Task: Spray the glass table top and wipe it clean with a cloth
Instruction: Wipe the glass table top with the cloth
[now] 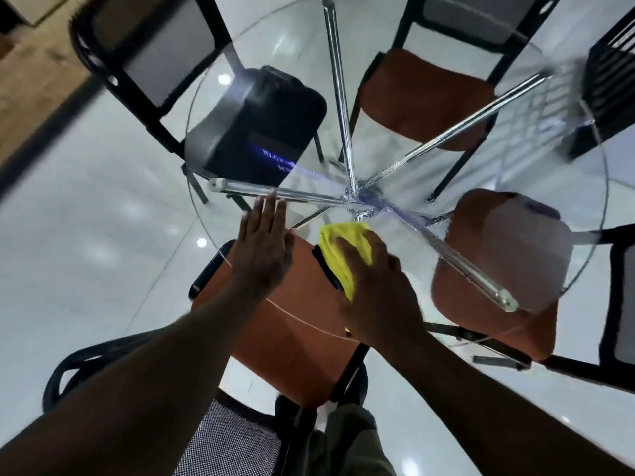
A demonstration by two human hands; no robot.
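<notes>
Fingers of your left hand: extended and together, flat on the glass counter, grasping nothing, bracing near the near-left rim. Fingers of your right hand: spread and pressed down over the yellow cloth, pinning it to the glass rather than curling round it. Cloth: bunched, on the near part of the counter just short of the chrome hub where the legs meet below; long axis runs from far, toward the hub, to near, toward your wrist, with most of the visible fabric on the left side of your palm. Spray bottle: not in view. Beneath the glass: orange chair seat and a black bag on a far-left chair. Risks, as judged: your bare left palm will likely print the glass where it rests, leaving marks to redo; the loosely pinned cloth may roll or slip out from under the palm on a fast stroke; leaning hard near the rim could tip or shift the round top.
</notes>
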